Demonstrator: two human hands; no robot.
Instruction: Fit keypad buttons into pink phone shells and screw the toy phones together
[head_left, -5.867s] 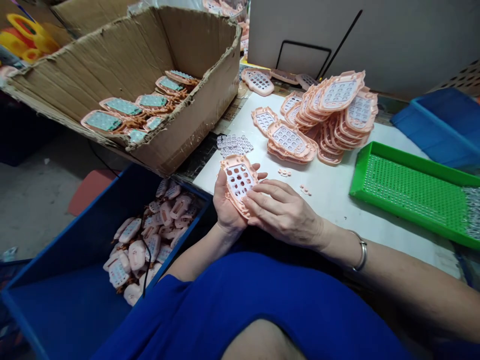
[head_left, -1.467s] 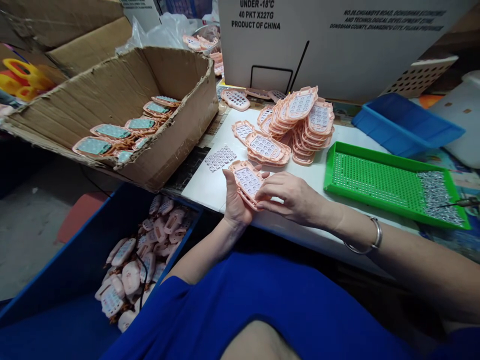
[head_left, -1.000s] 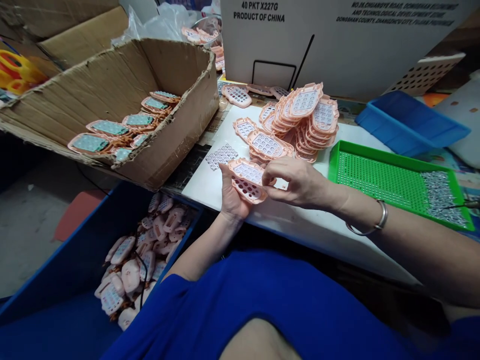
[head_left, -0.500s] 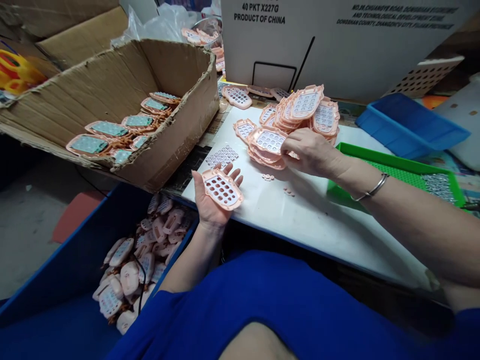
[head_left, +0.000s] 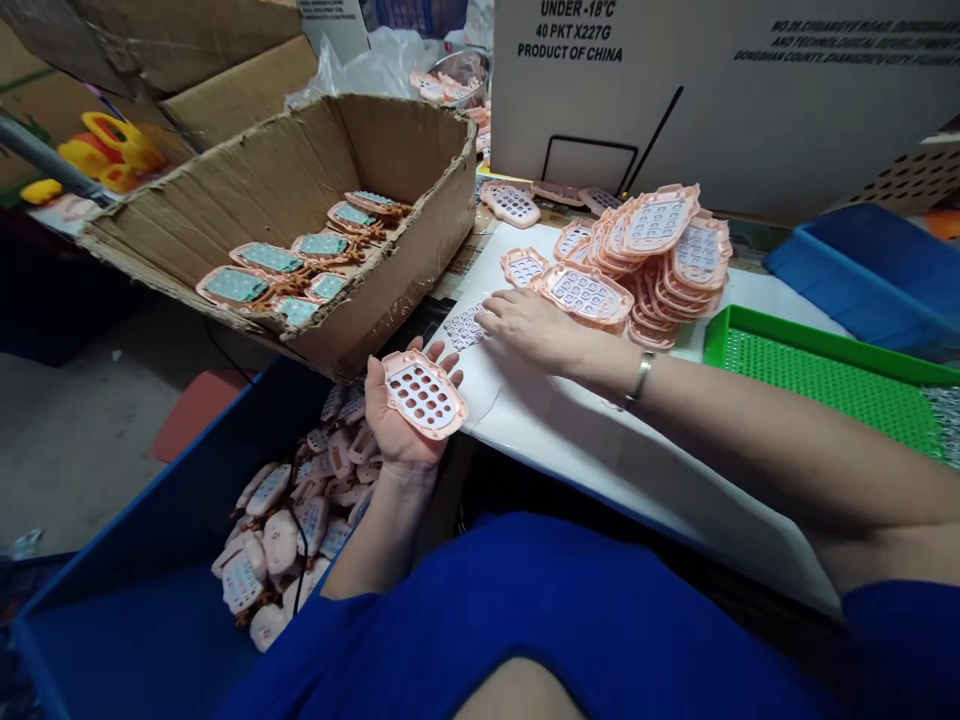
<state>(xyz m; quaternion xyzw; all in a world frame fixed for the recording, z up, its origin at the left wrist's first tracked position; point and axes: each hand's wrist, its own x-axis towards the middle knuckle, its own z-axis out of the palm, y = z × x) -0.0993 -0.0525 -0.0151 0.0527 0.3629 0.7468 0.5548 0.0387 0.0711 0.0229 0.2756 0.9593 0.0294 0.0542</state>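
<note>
On my upturned left hand (head_left: 405, 425) rests a pink plastic shell (head_left: 425, 394) with rows of holes, its edge held by the thumb. My right hand (head_left: 521, 325) reaches across the white board, fingertips bent down at the right edge of a cluster of small grey-white parts (head_left: 463, 328). Whatever those fingertips pinch is hidden. Right behind that hand lies a pink shell with white button pads (head_left: 586, 292), on top of others. A taller stack of similar filled shells (head_left: 660, 222) leans farther back.
A cardboard box (head_left: 405, 285) at left holds shells with green boards and brown wires. Below it, a blue bin (head_left: 142, 530) contains many pink casings (head_left: 281, 540). At right are a green tray (head_left: 810, 365) with metal screws and a blue tray (head_left: 862, 265). A large white carton (head_left: 697, 120) stands behind.
My right hand has moved left from the stacked shells to the small grey-white parts. My left hand still holds the holed shell. The view has shifted a little.
</note>
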